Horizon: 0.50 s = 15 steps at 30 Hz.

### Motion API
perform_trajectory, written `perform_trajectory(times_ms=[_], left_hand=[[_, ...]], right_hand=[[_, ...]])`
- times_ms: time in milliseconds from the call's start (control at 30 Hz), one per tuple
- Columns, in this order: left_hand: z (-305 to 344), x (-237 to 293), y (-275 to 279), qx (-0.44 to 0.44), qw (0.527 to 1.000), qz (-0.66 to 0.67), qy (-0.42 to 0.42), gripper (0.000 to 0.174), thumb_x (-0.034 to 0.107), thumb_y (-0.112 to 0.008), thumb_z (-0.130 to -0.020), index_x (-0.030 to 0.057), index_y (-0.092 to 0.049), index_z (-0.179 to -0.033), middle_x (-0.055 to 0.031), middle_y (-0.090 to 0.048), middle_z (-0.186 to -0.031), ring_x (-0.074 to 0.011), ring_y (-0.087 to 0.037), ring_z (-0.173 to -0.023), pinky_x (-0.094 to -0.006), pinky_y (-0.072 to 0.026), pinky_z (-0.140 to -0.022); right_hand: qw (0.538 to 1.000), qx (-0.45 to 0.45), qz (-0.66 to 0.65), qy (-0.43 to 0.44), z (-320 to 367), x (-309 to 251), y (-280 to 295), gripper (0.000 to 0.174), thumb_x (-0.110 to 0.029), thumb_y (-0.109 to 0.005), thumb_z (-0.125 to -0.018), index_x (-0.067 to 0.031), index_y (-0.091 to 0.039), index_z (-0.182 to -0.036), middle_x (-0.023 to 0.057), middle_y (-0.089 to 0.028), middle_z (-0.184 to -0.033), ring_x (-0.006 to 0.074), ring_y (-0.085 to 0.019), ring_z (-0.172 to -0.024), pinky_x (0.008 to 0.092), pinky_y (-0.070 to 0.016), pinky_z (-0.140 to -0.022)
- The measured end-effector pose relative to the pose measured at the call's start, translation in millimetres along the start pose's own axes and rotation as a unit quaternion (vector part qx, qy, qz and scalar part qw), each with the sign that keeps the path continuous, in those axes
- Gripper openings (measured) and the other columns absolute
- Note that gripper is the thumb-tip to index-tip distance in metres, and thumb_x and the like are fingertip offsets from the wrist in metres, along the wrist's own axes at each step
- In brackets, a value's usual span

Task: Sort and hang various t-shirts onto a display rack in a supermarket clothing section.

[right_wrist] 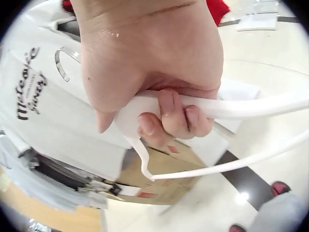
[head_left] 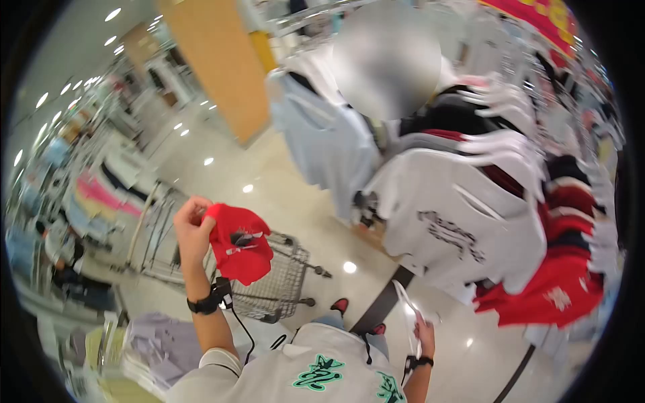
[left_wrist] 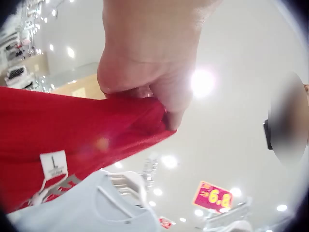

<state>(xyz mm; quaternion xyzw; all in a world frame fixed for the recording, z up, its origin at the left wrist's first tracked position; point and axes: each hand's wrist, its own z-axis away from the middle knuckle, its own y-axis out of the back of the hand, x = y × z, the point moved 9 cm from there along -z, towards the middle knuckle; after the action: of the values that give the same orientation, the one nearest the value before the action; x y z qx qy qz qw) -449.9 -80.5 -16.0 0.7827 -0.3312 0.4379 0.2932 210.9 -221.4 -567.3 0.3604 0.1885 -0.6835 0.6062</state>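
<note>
Raised at the left of the head view, my left hand (head_left: 193, 235) pinches a bunched red shirt (head_left: 242, 252) by its upper edge, and the cloth hangs down from the fingers. A white label marked L (left_wrist: 53, 165) shows on the shirt in the left wrist view. My right hand (head_left: 424, 336) is lower, near my right side. Its fingers curl round a white clothes hanger (right_wrist: 260, 107) at the middle, and the hanger's long arms reach to the right in the right wrist view. The hanger carries no garment.
A rack on the right holds a white shirt with black lettering (head_left: 470, 221), red shirts (head_left: 554, 289) and a light blue shirt (head_left: 322, 127). A wire shopping cart (head_left: 285, 275) stands ahead on the left. Folded clothes (head_left: 161, 342) lie at lower left; a cardboard box (right_wrist: 164, 186) sits below the rack.
</note>
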Motion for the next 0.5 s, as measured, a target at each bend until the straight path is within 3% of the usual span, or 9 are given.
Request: perform_trajectory(times_ms=[67, 100, 133, 200, 233, 300, 367, 433, 500], left_hand=[[17, 45, -47, -0.097, 0.995, -0.036, -0.013, 0.008, -0.005, -0.066, -0.082, 0.0002, -0.06, -0.083, 0.0032, -0.056, -0.073, -0.0025, -0.049, -0.06, -0.0193, -0.0376, -0.052], [25, 67, -72, -0.137, 0.989, -0.038, -0.044, 0.01, -0.005, -0.068, -0.079, 0.0001, -0.059, -0.079, 0.0033, -0.054, -0.071, -0.0025, -0.047, -0.058, -0.0194, -0.0359, -0.051], [38, 86, -91, -0.174, 0.981, -0.021, -0.078, 0.011, -0.006, -0.068, -0.075, 0.0, -0.059, -0.077, 0.0024, -0.054, -0.069, -0.0029, -0.047, -0.058, -0.0195, -0.0354, -0.05], [70, 113, -142, -0.265, 0.955, 0.03, -0.131, 0.013, -0.008, -0.067, -0.068, -0.0006, -0.058, -0.074, 0.0001, -0.055, -0.067, -0.0045, -0.049, -0.059, -0.0198, -0.0359, -0.049], [83, 124, -164, -0.314, 0.936, 0.062, -0.146, 0.014, -0.009, -0.067, -0.065, -0.0009, -0.058, -0.073, -0.0013, -0.056, -0.066, -0.0055, -0.05, -0.058, -0.0199, -0.0369, -0.049], [109, 138, -207, -0.376, 0.904, 0.132, -0.153, 0.014, -0.01, -0.067, -0.064, -0.0015, -0.059, -0.072, -0.0035, -0.059, -0.067, -0.0078, -0.052, -0.058, -0.0202, -0.0404, -0.048], [136, 149, -246, -0.451, 0.863, 0.189, -0.129, 0.016, -0.01, -0.07, -0.064, -0.0022, -0.061, -0.074, -0.0059, -0.062, -0.068, -0.0095, -0.057, -0.059, -0.02, -0.0446, -0.051], [172, 169, -281, -0.533, 0.815, 0.187, -0.129, 0.02, -0.01, -0.073, -0.064, -0.002, -0.064, -0.079, -0.0075, -0.065, -0.073, -0.0118, -0.064, -0.064, -0.0227, -0.0505, -0.057], [204, 175, -309, -0.565, 0.786, 0.195, -0.154, 0.018, -0.005, -0.075, -0.07, -0.0015, -0.066, -0.086, -0.0071, -0.067, -0.078, -0.0132, -0.065, -0.065, -0.0226, -0.0521, -0.061]], right_hand=[[0.996, 0.008, 0.043, 0.072, 51, -102, -14, 0.05, -0.053, -0.07, -0.089, -0.005, -0.06, -0.08, -0.0016, -0.054, -0.063, 0.0084, -0.05, -0.052, 0.0234, -0.0408, -0.047], [0.991, -0.079, 0.077, 0.07, 69, -137, -27, 0.052, -0.051, -0.072, -0.089, 0.0006, -0.062, -0.092, -0.0009, -0.058, -0.07, 0.0075, -0.054, -0.061, 0.0223, -0.0433, -0.054], [0.992, -0.066, 0.071, 0.079, 96, -170, -30, 0.049, -0.048, -0.074, -0.088, 0.0004, -0.067, -0.094, -0.0003, -0.06, -0.071, 0.0063, -0.054, -0.064, 0.0232, -0.0433, -0.055], [0.964, -0.223, 0.015, 0.146, 155, -244, -54, 0.034, -0.038, -0.077, -0.088, -0.0051, -0.075, -0.096, -0.0043, -0.059, -0.072, 0.0055, -0.05, -0.066, 0.0227, -0.038, -0.056], [0.948, -0.179, 0.082, 0.251, 167, -268, -55, 0.039, -0.038, -0.078, -0.085, -0.0028, -0.072, -0.1, -0.0032, -0.06, -0.073, 0.0063, -0.051, -0.067, 0.0234, -0.0402, -0.058], [0.878, -0.185, -0.019, 0.441, 233, -341, -58, 0.039, -0.028, -0.081, -0.083, -0.0027, -0.07, -0.11, -0.005, -0.055, -0.071, 0.0051, -0.048, -0.066, 0.0249, -0.0384, -0.058], [0.868, -0.168, -0.048, 0.465, 281, -378, -54, 0.047, -0.019, -0.083, -0.08, -0.0033, -0.066, -0.121, -0.0042, -0.051, -0.072, 0.0046, -0.047, -0.068, 0.0245, -0.0383, -0.058], [0.882, -0.213, -0.168, 0.385, 316, -396, -57, 0.05, -0.014, -0.086, -0.076, -0.0031, -0.064, -0.12, -0.0025, -0.055, -0.078, 0.0032, -0.038, -0.062, 0.0241, -0.0306, -0.056], [0.871, -0.161, -0.109, 0.45, 319, -397, -55, 0.05, -0.016, -0.085, -0.077, -0.0028, -0.063, -0.12, -0.0005, -0.059, -0.086, 0.0041, -0.043, -0.065, 0.0234, -0.0342, -0.058]])
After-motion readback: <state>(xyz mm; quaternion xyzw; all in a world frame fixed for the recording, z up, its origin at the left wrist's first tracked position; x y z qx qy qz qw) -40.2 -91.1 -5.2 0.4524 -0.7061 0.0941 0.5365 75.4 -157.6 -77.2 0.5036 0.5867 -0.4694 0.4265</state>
